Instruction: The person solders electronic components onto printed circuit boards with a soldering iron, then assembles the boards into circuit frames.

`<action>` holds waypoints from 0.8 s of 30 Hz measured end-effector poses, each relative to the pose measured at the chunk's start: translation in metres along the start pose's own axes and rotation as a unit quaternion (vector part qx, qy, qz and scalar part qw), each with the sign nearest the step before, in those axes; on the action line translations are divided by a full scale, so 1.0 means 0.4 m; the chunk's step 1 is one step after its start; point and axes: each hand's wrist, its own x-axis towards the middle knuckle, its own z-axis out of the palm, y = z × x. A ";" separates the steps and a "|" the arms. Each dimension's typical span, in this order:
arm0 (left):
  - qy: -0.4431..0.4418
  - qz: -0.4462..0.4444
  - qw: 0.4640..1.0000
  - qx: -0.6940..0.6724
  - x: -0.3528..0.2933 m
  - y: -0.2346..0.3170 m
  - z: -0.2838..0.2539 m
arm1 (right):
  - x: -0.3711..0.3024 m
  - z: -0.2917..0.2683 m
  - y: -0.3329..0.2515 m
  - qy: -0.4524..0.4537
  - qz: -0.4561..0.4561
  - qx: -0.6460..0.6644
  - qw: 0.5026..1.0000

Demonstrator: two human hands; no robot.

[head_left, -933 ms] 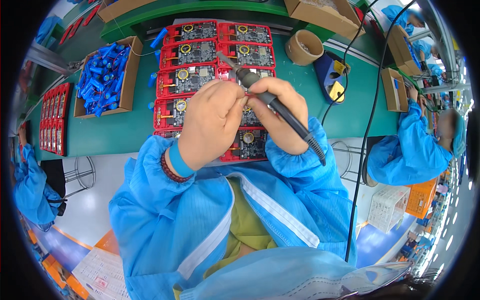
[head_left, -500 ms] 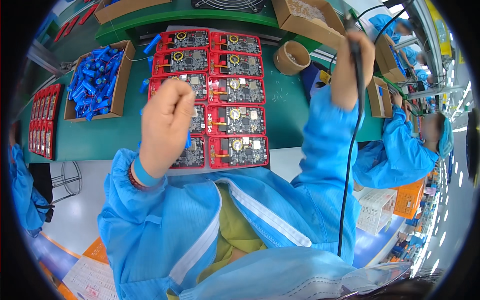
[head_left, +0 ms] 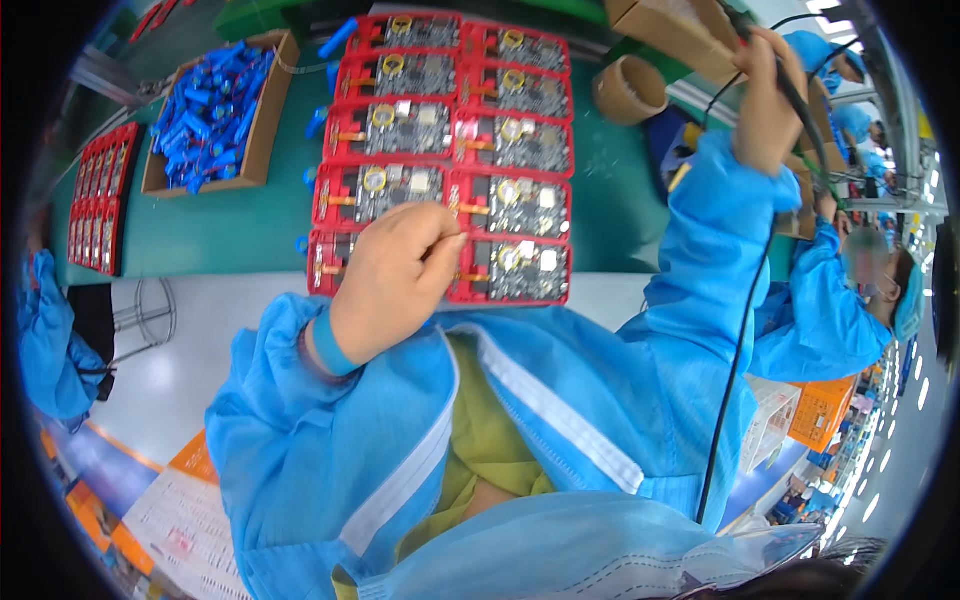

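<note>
My left hand (head_left: 400, 275) is closed, its fingers curled, over the near end of the left column of circuit boards in red cases. Whatever its fingers may hold is hidden. It covers part of the nearest left board (head_left: 328, 262); the nearest right board (head_left: 512, 272) lies just beside it. Each board carries a yellow-ringed round part. Raised at the far right, my right hand (head_left: 772, 100) is wrapped around a slim black corded tool (head_left: 793, 92), whose exact kind is blurred. The tool's black cable (head_left: 735, 390) hangs down past my right sleeve.
A cardboard box (head_left: 262, 130) of blue wired cylinders stands left, with more red-cased boards (head_left: 100, 195) beyond it. Loose blue cylinders (head_left: 318, 122) lie along the boards. A round brown tub (head_left: 630, 90) and an open carton (head_left: 680, 35) stand back right. A co-worker (head_left: 815, 300) sits at right.
My left hand has moved right and nearer, toward the front boards. My right hand, still gripping the corded tool, appears farther right. The whole view has shifted, with the bench higher in it.
</note>
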 end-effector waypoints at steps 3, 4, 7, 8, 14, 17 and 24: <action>-0.014 0.072 0.996 0.058 -0.010 -0.015 0.026 | -0.166 -0.027 -0.130 -0.055 0.061 0.190 0.978; -0.023 0.060 0.996 0.058 -0.012 -0.020 0.036 | -0.231 -0.044 -0.174 -0.047 0.113 0.175 0.977; -0.007 0.121 0.984 0.132 -0.008 -0.032 0.058 | -0.350 -0.046 -0.229 -0.171 0.021 0.258 0.951; -0.015 0.114 0.984 0.133 -0.009 -0.032 0.063 | -0.377 -0.052 -0.242 -0.199 0.036 0.266 0.943; 0.018 0.135 0.971 0.198 -0.003 -0.026 0.082 | -0.445 -0.050 -0.270 -0.276 0.083 0.262 0.921; 0.030 0.141 0.968 0.206 -0.002 -0.026 0.086 | -0.450 -0.044 -0.264 -0.297 0.097 0.238 0.919; 0.032 0.137 0.966 0.215 -0.003 -0.034 0.094 | -0.459 -0.028 -0.260 -0.299 0.108 0.237 0.918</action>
